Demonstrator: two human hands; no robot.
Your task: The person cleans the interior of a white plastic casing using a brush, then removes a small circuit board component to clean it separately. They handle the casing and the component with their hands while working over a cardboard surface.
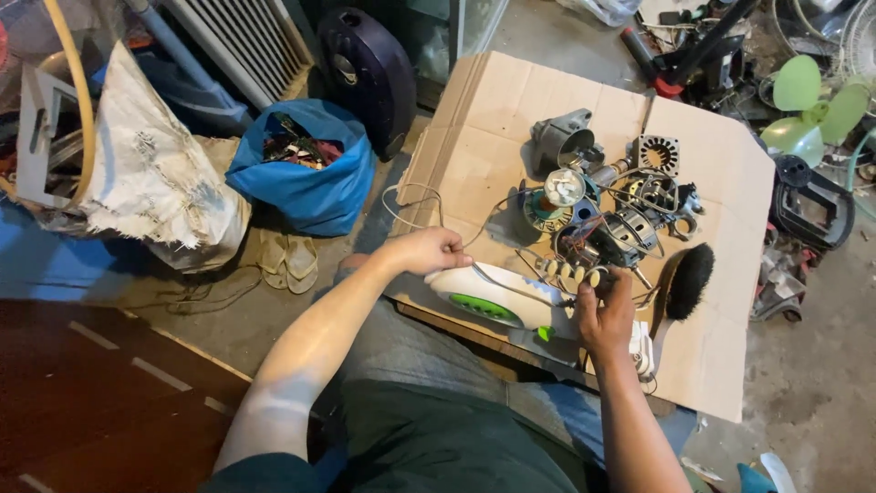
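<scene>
The person is sitting at a flattened cardboard sheet point(721, 356) and working with both hands on a white and green fan housing point(497, 297). The left hand point(429, 249) is resting curled on the near end of the housing, fingers closed around a thin white wire point(412, 192) that is looping away beyond the knuckles. The right hand point(602, 310) is gripping the opposite end of the housing, fingers wrapped over the row of pale push buttons point(570, 271). The housing is therefore lying between the two hands, touching both, with its green panel facing up just below the left hand.

Directly beyond the right hand, a cluster of motor parts point(620, 219) is lying on the cardboard, wound with copper coils and loose leads. Just to the right of that hand, a black bristle brush point(689, 278) is lying nearly touching the knuckles. Farther beyond the cluster, a grey metal motor casing point(561, 137) is standing. Well beyond the left hand, off the cardboard, a blue bag point(306, 183) is sitting open, with a pair of sandals point(287, 260) beside it.
</scene>
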